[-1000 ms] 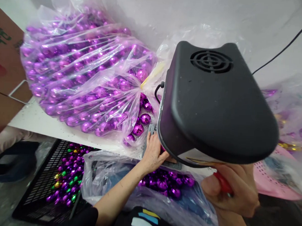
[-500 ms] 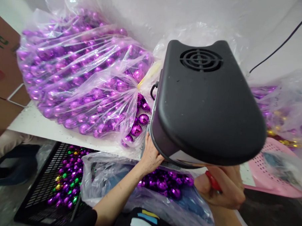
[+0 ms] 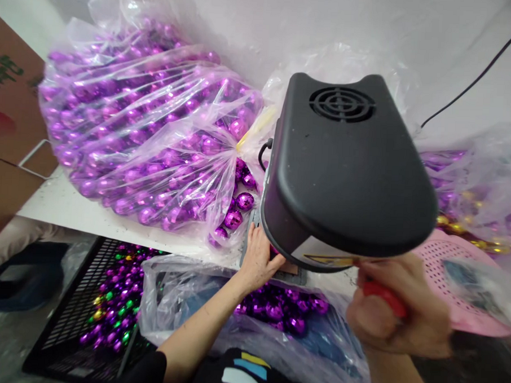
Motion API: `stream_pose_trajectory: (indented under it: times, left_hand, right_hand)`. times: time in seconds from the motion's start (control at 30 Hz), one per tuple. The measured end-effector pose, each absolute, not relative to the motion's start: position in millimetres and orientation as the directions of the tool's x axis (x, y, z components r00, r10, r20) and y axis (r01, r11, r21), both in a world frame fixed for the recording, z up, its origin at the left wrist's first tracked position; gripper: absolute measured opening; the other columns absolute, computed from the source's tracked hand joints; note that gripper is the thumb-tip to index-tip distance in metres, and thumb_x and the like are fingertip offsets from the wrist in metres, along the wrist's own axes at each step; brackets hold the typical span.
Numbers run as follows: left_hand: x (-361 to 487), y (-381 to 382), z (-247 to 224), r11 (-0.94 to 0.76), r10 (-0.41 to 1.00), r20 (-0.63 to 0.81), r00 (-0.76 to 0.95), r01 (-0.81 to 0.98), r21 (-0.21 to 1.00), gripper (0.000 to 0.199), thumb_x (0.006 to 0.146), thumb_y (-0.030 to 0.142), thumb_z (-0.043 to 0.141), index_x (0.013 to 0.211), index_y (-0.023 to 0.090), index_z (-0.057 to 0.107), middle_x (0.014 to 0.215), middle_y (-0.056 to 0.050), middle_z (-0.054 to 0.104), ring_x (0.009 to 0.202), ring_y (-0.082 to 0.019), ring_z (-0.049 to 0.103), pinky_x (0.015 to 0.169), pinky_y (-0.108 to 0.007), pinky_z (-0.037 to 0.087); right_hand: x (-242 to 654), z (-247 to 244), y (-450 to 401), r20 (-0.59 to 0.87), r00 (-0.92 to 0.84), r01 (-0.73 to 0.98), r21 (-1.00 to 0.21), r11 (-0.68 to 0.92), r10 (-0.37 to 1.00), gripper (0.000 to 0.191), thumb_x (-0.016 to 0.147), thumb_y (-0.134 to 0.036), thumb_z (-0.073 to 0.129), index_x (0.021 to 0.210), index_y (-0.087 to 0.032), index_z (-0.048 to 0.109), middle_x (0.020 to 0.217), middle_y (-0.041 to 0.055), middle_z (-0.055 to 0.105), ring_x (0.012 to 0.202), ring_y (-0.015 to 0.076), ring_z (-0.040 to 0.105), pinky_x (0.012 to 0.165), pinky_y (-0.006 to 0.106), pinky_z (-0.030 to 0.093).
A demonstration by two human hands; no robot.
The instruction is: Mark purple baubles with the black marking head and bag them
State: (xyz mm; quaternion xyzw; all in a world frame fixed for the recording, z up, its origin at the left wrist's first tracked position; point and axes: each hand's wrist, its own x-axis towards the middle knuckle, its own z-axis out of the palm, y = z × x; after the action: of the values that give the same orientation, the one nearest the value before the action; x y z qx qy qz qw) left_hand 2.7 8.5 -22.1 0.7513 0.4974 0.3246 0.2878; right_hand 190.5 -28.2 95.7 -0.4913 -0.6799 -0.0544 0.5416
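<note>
A black-topped bench machine, which looks like a drill press, stands in front of me and hides most of what is beneath its head. My left hand rests low at its grey base, fingers curled by a sliver of shiny purple ball between thumb and fingers. My right hand, slightly blurred, is wrapped round a red handle on the machine's right side. Several loose purple mirror balls lie left of the base. Below, a clear plastic bag across my lap holds more purple balls.
A big tied bag of purple balls fills the white table's left side. A black crate with coloured balls stands below. A cardboard box is far left, a pink basket right. Someone's leg shows at left.
My right hand has moved right and swung outward with the red handle. My left hand stays at the base, shifted slightly. The view has tilted a little, showing more of the base.
</note>
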Motion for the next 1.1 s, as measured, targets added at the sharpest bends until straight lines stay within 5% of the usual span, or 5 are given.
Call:
stream_pose_trajectory:
  times: [0.43, 0.53, 0.73, 0.97, 1.1]
  left_hand:
    - [-36.6, -47.5, 15.0, -0.470, 0.837, 0.176, 0.518, 0.516, 0.716, 0.076, 0.081, 0.053, 0.076, 0.143, 0.022, 0.044, 0.137, -0.015, 0.052, 0.129, -0.032, 0.049, 0.113, -0.054, 0.039]
    - [-44.4, 6.4, 24.8, -0.447, 0.891, 0.264, 0.370, 0.606, 0.658, 0.041, 0.097, 0.034, 0.056, 0.135, 0.020, 0.052, 0.133, -0.015, 0.056, 0.125, -0.030, 0.050, 0.108, -0.049, 0.041]
    - [-48.9, 105.4, 17.6, -0.319, 0.946, 0.235, 0.223, 0.769, 0.554, 0.025, 0.082, 0.011, 0.063, 0.106, 0.014, 0.067, 0.108, -0.017, 0.065, 0.115, -0.039, 0.054, 0.107, -0.062, 0.032]
    - [-63.2, 83.2, 38.5, -0.173, 0.975, 0.151, 0.161, 0.133, 0.976, 0.045, 0.086, 0.037, 0.068, 0.127, 0.021, 0.058, 0.126, -0.010, 0.060, 0.108, -0.025, 0.061, 0.093, -0.040, 0.052]
    - [-63.3, 45.0, 41.0, 0.252, 0.951, -0.157, 0.268, -0.371, 0.894, 0.041, 0.087, 0.047, 0.068, 0.119, 0.023, 0.063, 0.103, -0.005, 0.067, 0.080, -0.016, 0.064, 0.066, -0.026, 0.054]
  right_hand:
    - [173.6, 149.7, 12.5, 0.656, 0.470, 0.463, -0.753, 0.468, 0.590, 0.027, 0.089, -0.036, 0.058, 0.071, -0.016, 0.062, 0.062, -0.0031, 0.056, 0.051, 0.0055, 0.051, 0.046, 0.021, 0.041]
    - [172.2, 151.4, 13.3, 0.642, 0.509, 0.455, -0.766, 0.454, 0.574, 0.027, 0.085, -0.041, 0.062, 0.072, -0.017, 0.065, 0.058, -0.0044, 0.051, 0.047, 0.0048, 0.041, 0.042, 0.021, 0.034]
    - [172.8, 153.5, 13.7, 0.633, 0.499, 0.434, -0.774, 0.461, 0.592, 0.032, 0.085, -0.048, 0.064, 0.074, -0.018, 0.065, 0.058, -0.0051, 0.048, 0.045, 0.0049, 0.037, 0.041, 0.023, 0.034]
    - [172.2, 154.1, 13.7, 0.657, 0.471, 0.439, -0.754, 0.489, 0.589, 0.031, 0.086, -0.044, 0.063, 0.073, -0.017, 0.064, 0.059, -0.0055, 0.048, 0.046, 0.0037, 0.037, 0.044, 0.022, 0.035]
    - [172.3, 157.1, 19.6, 0.667, 0.478, 0.459, -0.744, 0.486, 0.571, 0.035, 0.088, -0.046, 0.060, 0.071, -0.016, 0.063, 0.059, -0.0046, 0.048, 0.050, 0.0041, 0.040, 0.046, 0.021, 0.035]
